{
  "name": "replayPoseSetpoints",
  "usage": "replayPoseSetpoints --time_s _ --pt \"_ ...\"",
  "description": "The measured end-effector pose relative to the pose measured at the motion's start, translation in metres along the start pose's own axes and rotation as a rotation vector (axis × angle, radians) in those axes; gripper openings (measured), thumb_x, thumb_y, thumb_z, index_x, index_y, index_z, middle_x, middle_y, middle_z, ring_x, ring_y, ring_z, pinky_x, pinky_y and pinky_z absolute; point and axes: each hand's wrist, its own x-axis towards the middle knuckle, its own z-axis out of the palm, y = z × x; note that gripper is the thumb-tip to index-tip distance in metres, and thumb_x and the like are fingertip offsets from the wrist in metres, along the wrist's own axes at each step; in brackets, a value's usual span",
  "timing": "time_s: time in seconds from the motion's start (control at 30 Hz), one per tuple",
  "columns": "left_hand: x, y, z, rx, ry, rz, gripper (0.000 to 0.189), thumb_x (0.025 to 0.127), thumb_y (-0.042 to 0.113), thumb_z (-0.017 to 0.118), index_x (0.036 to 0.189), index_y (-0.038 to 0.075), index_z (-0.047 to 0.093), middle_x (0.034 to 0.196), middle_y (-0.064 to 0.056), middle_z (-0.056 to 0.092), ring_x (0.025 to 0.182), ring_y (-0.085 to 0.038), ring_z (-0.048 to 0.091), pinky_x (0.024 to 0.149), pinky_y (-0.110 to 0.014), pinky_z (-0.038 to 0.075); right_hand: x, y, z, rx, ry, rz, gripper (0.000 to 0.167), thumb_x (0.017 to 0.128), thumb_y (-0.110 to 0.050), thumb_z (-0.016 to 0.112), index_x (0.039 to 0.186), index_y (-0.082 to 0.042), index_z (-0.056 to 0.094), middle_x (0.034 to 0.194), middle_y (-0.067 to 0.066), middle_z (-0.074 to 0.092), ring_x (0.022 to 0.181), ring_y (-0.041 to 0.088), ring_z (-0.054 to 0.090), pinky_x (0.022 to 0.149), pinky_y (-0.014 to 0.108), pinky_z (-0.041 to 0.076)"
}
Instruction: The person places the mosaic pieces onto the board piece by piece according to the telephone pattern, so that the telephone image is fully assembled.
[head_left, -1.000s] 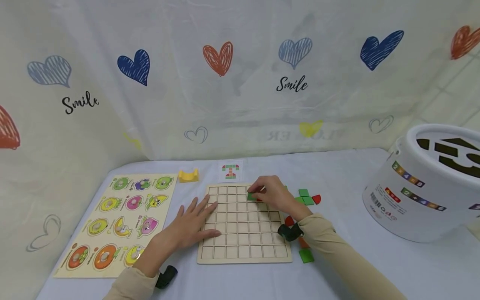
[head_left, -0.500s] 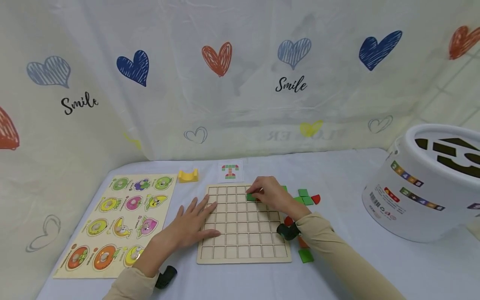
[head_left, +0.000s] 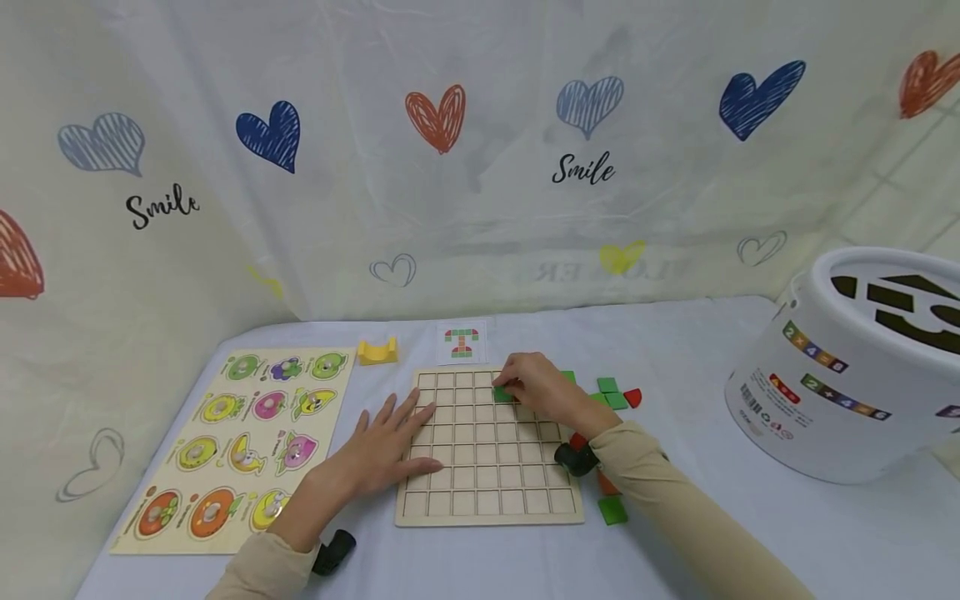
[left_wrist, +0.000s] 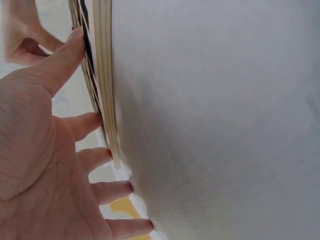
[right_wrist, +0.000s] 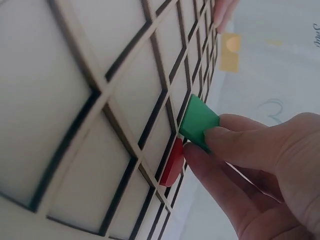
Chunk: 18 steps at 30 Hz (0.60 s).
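My right hand (head_left: 543, 387) pinches a green square tile (right_wrist: 199, 120) between thumb and fingertips over the far part of the wooden grid board (head_left: 487, 479). In the right wrist view the tile stands tilted at a cell's edge, and a red curved tile (right_wrist: 173, 165) sits in the cell beside it. My left hand (head_left: 382, 450) lies with fingers spread on the board's left edge; in the left wrist view its thumb and some fingertips touch the rim. A small card (head_left: 461, 342) with a T made of red, green and orange shapes lies behind the board.
Loose green tiles (head_left: 613, 401) and a red tile (head_left: 633, 397) lie right of the board, with another green tile (head_left: 612, 510) nearer. A fruit puzzle board (head_left: 161, 450) is on the left, a yellow block (head_left: 377, 352) behind, a white bucket (head_left: 825, 400) on the right.
The green tile has shifted very slightly left at the far row, and the red tile beside it is now hidden by the right hand in the head view. The left hand stays put.
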Motion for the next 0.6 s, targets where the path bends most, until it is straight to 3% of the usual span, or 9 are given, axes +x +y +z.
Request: replayPoseSetpoints --time_s 0.27,0.6 --pt "-0.0002 -0.0008 0.0007 0.0 -0.003 -0.009 0.087 0.1 0.062 0.06 0.166 0.014 0.031 0.175 -0.015 0.014 0.158 -0.048 0.009 0.118 -0.077 0.01 0.0016 -0.0056 -0.0015 -0.077 -0.053 -0.028 0.019 0.092 0.011 0.072 0.109 0.006 0.079 0.096 0.013 0.069 0.087 0.026 0.07 0.072 0.022 0.056" --pt "0.0001 -0.0017 0.0002 -0.007 0.001 -0.002 0.086 0.1 0.06 0.061 0.166 0.013 0.031 0.174 -0.015 0.014 0.158 -0.049 0.009 0.118 -0.077 0.01 0.0048 -0.0064 0.0048 -0.127 -0.051 -0.004 0.016 0.091 0.01 0.074 0.104 0.004 0.081 0.094 0.011 0.069 0.089 0.026 0.069 0.076 0.027 0.058"
